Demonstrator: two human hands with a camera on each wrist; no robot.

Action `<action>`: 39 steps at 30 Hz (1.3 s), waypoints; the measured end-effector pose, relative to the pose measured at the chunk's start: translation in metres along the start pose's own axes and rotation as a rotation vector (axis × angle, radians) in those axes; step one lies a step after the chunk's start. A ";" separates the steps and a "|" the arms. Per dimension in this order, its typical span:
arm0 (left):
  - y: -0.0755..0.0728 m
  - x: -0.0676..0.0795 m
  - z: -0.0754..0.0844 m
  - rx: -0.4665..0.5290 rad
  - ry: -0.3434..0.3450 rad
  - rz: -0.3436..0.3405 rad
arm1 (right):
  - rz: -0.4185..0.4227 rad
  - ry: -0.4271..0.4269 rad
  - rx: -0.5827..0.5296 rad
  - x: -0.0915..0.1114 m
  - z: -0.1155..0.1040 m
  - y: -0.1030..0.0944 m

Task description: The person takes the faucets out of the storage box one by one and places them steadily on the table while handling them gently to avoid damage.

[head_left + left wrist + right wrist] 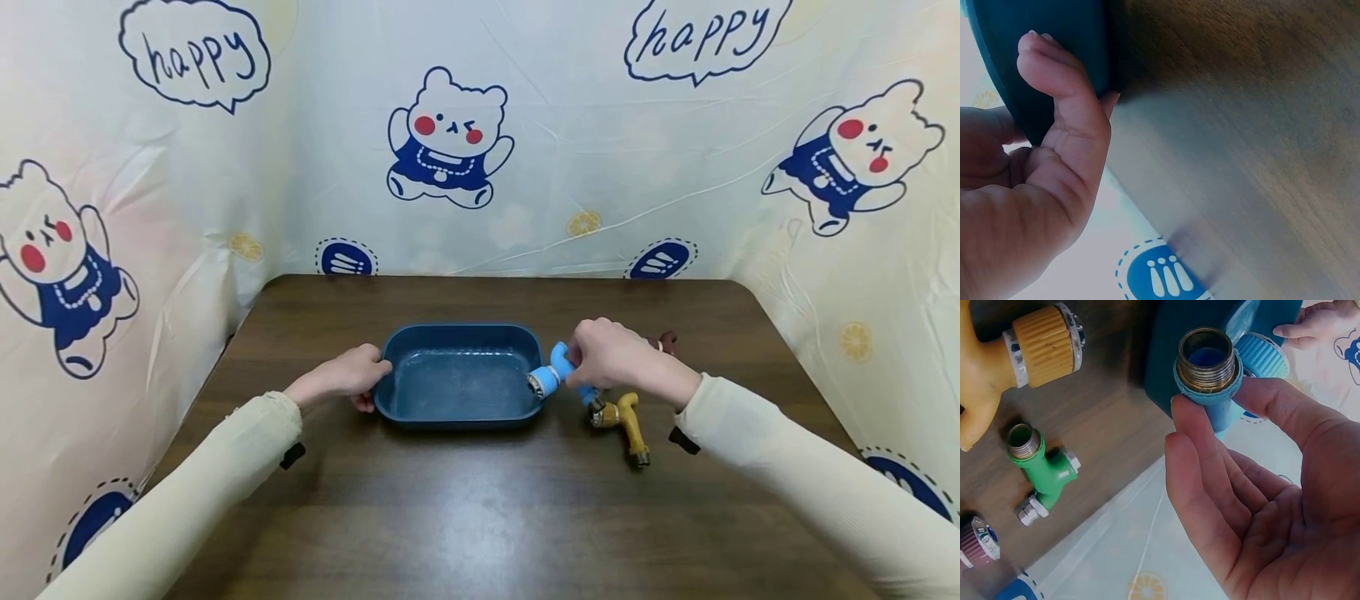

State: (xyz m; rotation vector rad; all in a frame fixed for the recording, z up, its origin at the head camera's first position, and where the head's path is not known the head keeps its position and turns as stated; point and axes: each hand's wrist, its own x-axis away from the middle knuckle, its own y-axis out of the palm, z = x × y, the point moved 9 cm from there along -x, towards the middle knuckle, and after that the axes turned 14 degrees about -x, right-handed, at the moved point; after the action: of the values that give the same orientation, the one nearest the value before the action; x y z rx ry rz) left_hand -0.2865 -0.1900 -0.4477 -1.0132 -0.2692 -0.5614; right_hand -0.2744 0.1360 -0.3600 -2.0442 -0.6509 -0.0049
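A blue plastic tap (pixel 546 381) with a ribbed handle is pinched between the thumb and fingers of my right hand (pixel 607 354). It is held at the right end of a dark blue basin (pixel 465 422), overlapping the rim in the head view. Its threaded brass end faces the camera in the right wrist view. My left hand (pixel 351 373) grips the basin's left end, thumb at the rim and fingers against the outer wall. On the table right of the basin lies a yellow tap (pixel 633 429), just below my right hand.
Beyond my right hand lies a maroon tap (pixel 667 342), mostly hidden by the wrist in the head view. A green tap (pixel 1047 472) lies on the wooden table (pixel 465 525) in the right wrist view. Printed cloth (pixel 555 167) hangs around the table.
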 end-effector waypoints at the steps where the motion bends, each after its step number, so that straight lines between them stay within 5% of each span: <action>1: 0.000 0.000 0.000 -0.001 -0.002 0.001 | 0.001 0.000 0.001 0.001 0.001 0.000; 39: 0.001 0.000 0.000 0.005 -0.002 -0.003 | 0.025 -0.002 0.004 0.023 0.019 -0.005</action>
State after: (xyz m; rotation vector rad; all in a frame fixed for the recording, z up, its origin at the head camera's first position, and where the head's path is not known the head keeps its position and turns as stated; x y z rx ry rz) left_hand -0.2861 -0.1900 -0.4481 -1.0090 -0.2734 -0.5623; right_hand -0.2615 0.1633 -0.3604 -2.0483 -0.6263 0.0134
